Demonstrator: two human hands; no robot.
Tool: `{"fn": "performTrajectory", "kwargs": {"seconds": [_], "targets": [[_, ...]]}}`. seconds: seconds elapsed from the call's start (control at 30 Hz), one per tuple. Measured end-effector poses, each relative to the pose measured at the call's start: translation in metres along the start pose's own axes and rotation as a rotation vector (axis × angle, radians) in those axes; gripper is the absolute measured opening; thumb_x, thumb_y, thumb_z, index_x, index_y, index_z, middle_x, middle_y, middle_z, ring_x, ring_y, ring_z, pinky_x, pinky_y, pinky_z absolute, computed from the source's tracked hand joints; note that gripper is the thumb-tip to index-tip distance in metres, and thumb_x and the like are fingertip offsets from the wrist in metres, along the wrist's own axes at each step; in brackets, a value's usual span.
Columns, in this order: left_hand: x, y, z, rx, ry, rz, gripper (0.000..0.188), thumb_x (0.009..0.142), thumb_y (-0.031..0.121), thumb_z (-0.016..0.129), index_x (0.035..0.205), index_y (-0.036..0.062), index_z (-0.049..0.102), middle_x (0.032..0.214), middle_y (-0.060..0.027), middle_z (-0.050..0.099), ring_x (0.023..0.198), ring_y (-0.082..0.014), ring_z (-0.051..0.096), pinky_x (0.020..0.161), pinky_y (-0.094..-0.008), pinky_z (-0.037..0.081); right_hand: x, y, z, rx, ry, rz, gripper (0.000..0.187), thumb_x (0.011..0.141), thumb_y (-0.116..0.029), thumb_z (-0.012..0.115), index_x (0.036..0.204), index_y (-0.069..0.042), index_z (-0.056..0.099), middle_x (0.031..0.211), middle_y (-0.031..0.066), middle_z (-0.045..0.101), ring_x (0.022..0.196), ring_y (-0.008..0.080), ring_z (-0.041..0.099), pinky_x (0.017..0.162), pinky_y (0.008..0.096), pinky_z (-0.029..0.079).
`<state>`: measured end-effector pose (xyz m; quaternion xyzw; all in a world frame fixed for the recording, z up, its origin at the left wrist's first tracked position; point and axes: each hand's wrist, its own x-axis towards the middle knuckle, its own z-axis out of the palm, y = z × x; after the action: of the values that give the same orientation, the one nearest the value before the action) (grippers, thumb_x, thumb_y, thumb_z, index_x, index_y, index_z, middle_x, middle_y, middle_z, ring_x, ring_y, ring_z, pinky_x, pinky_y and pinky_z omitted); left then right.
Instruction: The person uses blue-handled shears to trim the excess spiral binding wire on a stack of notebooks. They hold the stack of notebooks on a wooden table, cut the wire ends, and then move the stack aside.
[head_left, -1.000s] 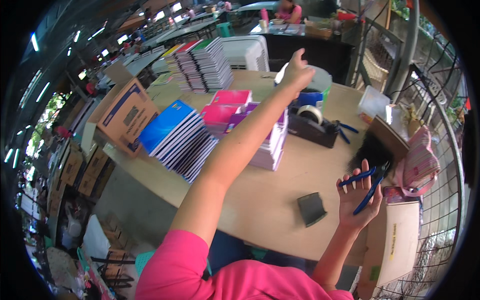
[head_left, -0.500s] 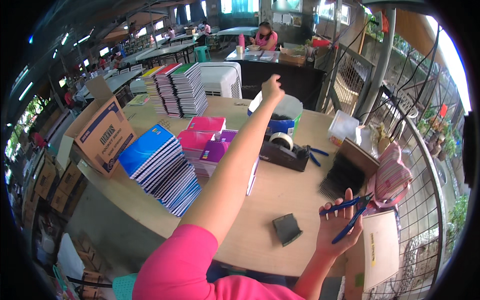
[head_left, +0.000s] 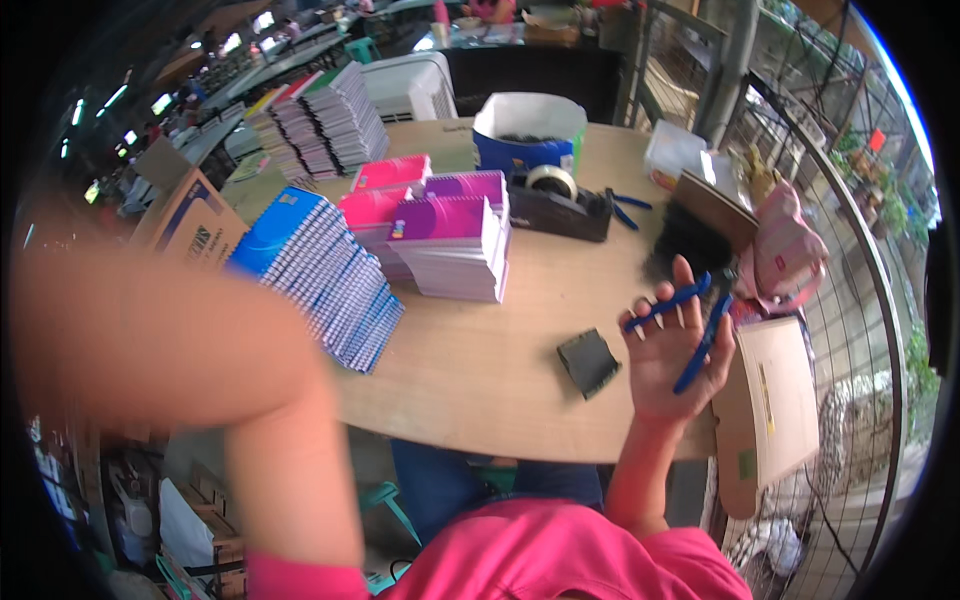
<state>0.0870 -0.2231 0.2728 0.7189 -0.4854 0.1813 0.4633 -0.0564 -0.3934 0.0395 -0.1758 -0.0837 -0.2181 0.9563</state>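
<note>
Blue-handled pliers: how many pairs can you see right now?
2: one pair in the right hand, another pair on the table beside the tape dispenser. More could be hidden.

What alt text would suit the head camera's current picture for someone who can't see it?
A person's right hand holds blue-handled pliers, handles spread and palm toward the camera, over a wooden table. The blurred, bent left arm fills much of the lower left. Mid-table stand stacks of blue, pink and purple notebooks, with a black tape dispenser to their right.
</note>
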Motion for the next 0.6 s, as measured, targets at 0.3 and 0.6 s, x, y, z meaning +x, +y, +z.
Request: {"fn": "performTrajectory", "kwargs": {"seconds": [0.3,0.6], "targets": [[-0.249,0.066,-0.014,-0.05,-0.645,-0.115,0.053,0.092,0.038,0.061,0.135,0.0079,0.056,0.138,-0.0147,0.055,0.131,-0.0284,0.048,0.105,-0.0385,0.04,-0.017,0.025,0.034,-0.009,-0.095,0.157,0.078,0.092,-0.054,0.05,0.147,0.001,0.036,0.113,0.0135,0.056,0.099,0.0311,0.054,0.092,0.0477,0.042],[-0.321,0.048,-0.034,-0.086,-0.471,-0.427,0.054,0.094,0.041,0.059,0.138,0.0115,0.054,0.143,-0.0125,0.051,0.135,-0.028,0.043,0.108,-0.0404,0.037,-0.021,0.06,0.046,-0.561,-0.243,0.061,0.07,0.088,-0.03,0.057,0.145,0.003,0.032,0.114,0.0178,0.056,0.102,0.0242,0.055,0.093,0.0396,0.043]]}}
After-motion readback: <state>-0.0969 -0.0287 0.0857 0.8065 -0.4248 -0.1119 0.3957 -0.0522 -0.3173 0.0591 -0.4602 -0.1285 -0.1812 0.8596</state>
